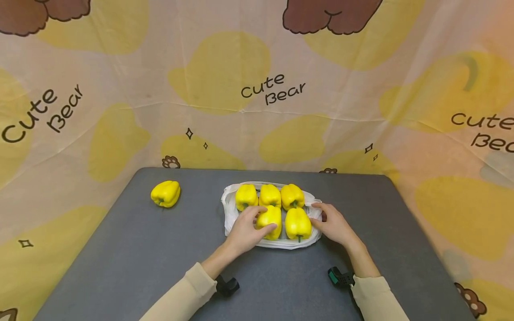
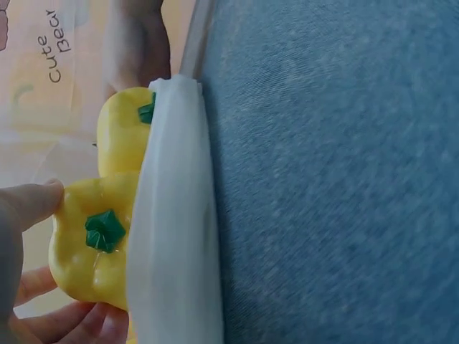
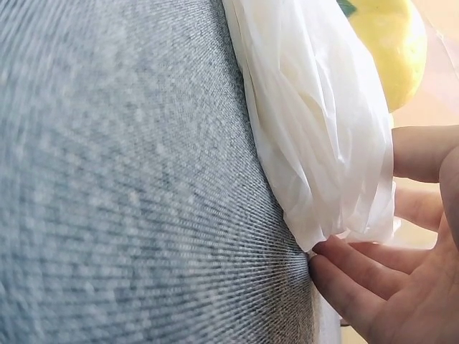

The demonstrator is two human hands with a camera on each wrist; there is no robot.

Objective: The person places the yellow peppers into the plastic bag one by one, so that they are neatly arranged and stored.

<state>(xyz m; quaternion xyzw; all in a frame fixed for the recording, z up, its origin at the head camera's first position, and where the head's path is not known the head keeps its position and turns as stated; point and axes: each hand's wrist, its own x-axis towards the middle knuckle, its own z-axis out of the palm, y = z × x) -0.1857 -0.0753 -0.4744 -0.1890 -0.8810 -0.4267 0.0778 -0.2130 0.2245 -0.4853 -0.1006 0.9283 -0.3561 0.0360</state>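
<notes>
My left hand [image 1: 246, 229] grips a yellow bell pepper [image 1: 271, 220], thumb on one side and fingers on the other. In the left wrist view this bell pepper [image 2: 75, 261] shows its green stem end, partly behind the side of a white plastic bag [image 2: 176, 236]. The bag [image 1: 230, 209] lies spread open on the table, and several more yellow bell peppers [image 1: 298, 224] sit inside it. At the bag's right end my right hand [image 1: 335, 225] holds the edge. The right wrist view has its fingers [image 3: 358, 269] along the bag's gathered side, the thumb behind the rim.
One more yellow bell pepper [image 1: 165, 194] lies by itself on the grey table [image 1: 160, 258], at the back left. A printed cloth [image 1: 217, 76] hangs behind the table and along its sides. Dark wrist-worn devices [image 1: 228, 286] sit at both sleeves.
</notes>
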